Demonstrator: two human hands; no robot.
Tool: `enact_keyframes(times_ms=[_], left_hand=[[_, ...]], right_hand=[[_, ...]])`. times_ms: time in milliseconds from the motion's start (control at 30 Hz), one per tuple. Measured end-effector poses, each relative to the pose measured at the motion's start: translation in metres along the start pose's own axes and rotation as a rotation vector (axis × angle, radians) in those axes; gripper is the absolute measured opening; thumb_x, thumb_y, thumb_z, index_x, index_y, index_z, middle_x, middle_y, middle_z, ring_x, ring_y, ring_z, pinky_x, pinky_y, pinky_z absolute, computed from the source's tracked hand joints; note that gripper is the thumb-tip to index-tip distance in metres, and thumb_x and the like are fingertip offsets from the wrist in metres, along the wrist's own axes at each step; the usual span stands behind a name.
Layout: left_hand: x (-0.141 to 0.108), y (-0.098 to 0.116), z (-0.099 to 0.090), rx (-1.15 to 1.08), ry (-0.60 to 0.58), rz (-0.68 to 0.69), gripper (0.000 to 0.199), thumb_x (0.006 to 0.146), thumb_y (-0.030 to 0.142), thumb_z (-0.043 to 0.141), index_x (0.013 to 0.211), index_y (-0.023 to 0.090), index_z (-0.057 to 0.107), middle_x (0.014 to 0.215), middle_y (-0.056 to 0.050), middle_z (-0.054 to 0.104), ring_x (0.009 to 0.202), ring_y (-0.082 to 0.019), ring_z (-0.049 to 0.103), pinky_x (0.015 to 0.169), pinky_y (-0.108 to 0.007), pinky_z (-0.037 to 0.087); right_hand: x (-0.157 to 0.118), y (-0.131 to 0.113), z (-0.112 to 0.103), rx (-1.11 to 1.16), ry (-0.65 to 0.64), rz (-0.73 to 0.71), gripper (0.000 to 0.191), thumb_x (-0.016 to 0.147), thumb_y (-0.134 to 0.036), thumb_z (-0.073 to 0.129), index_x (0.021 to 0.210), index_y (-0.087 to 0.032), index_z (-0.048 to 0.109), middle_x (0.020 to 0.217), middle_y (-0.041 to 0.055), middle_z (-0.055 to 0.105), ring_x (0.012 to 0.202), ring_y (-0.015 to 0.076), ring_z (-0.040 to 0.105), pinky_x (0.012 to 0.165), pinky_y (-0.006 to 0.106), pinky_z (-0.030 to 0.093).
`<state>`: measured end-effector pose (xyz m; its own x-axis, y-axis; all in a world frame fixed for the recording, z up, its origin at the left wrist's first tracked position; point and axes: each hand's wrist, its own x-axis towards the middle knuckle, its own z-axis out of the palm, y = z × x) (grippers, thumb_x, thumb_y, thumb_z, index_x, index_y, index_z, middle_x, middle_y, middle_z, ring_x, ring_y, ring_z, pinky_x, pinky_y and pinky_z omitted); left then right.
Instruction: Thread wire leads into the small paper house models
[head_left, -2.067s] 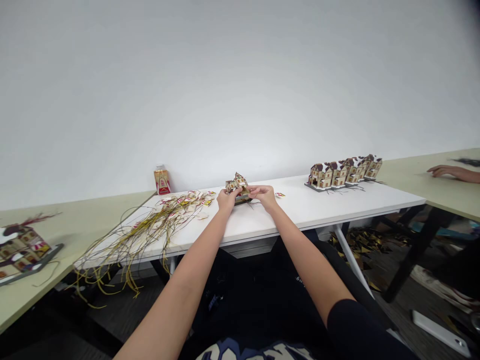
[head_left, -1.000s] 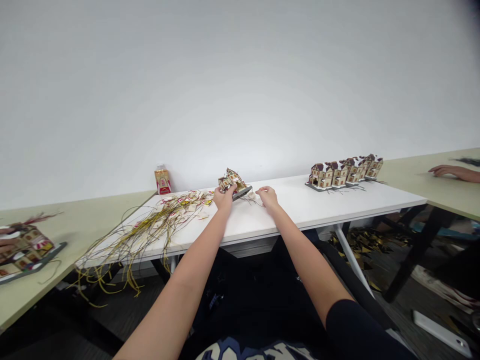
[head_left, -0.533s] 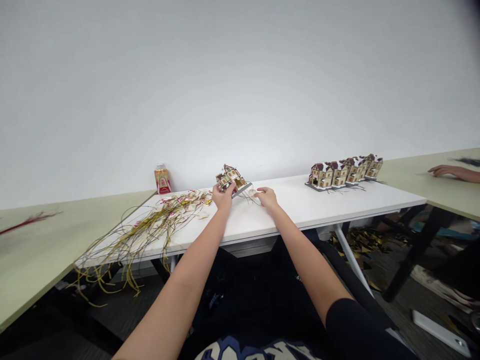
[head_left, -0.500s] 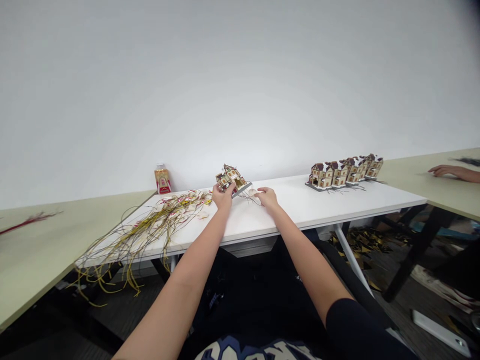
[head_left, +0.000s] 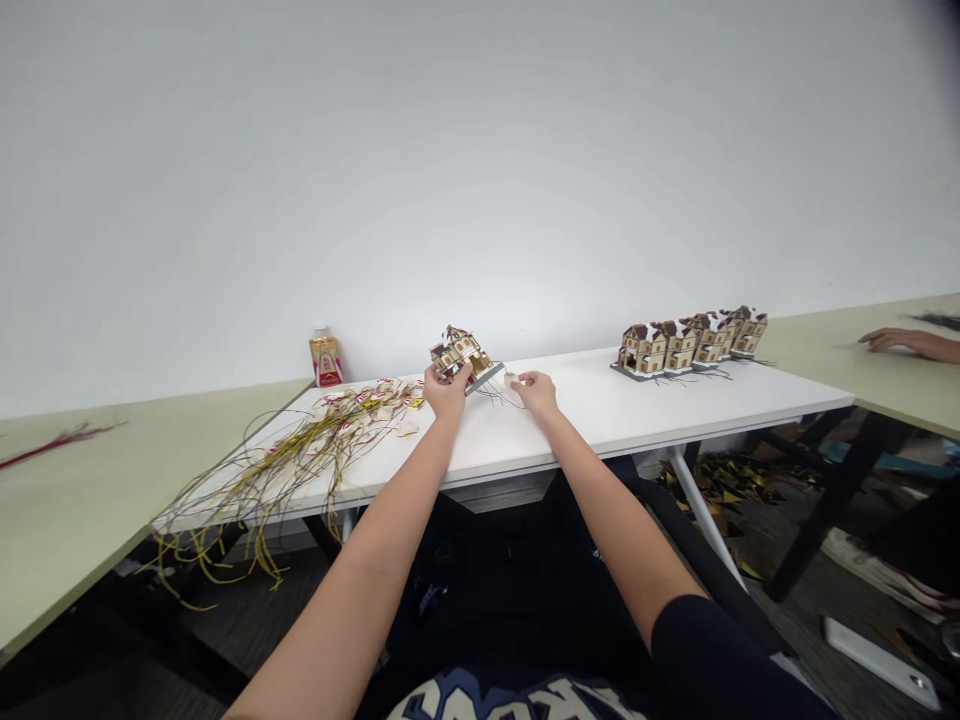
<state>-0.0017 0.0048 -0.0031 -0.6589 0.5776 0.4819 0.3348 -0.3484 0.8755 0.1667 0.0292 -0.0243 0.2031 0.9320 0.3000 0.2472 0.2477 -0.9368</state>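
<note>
My left hand [head_left: 446, 390] is closed round the near left side of a small model house [head_left: 466, 350], cream with brown roofs on a grey base. The house is held tilted just above the white table. Thin dark wires hang from its right side. Close beside it, my right hand [head_left: 537, 391] pinches a small whitish round piece [head_left: 511, 380] that seems joined to one of these wires; its exact kind is too small to tell. Left of my hands lies a heap of yellow and dark wires [head_left: 300, 450] with whitish and red-white pieces at their ends.
Several similar model houses [head_left: 679, 347] stand in a row on the right of the white table [head_left: 577, 420]. A gold and red bottle [head_left: 325, 358] stands at the back left. Another person's hand [head_left: 904, 342] rests on the table at the right. Wires overhang the front left edge.
My right hand has turned slightly, and the whitish piece has moved a little right and up in its fingers. The house stays in my left hand, almost unmoved.
</note>
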Motion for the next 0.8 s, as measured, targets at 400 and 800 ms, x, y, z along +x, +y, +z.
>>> enact_keyframes(times_ms=[400,800], left_hand=[[-0.004,0.001,-0.001,0.09,-0.04,0.07,0.06,0.06,0.049,0.078,0.107,0.017,0.06,0.093,-0.005,0.067,0.083,-0.018,0.061,0.076,-0.028,0.047],[-0.013,0.005,-0.003,0.127,-0.304,0.075,0.051,0.056,0.039,0.083,0.098,0.018,0.063,0.091,-0.006,0.07,0.083,-0.021,0.064,0.078,-0.032,0.049]], right_hand=[[-0.008,-0.01,-0.002,0.004,0.091,-0.473,0.02,0.076,-0.038,0.06,0.084,-0.02,0.064,0.068,-0.0018,0.044,0.067,0.0157,0.045,0.071,0.028,0.041],[-0.014,-0.012,-0.003,-0.13,-0.123,-0.573,0.015,0.076,-0.035,0.066,0.082,-0.021,0.064,0.067,-0.0018,0.05,0.067,0.015,0.046,0.067,0.026,0.038]])
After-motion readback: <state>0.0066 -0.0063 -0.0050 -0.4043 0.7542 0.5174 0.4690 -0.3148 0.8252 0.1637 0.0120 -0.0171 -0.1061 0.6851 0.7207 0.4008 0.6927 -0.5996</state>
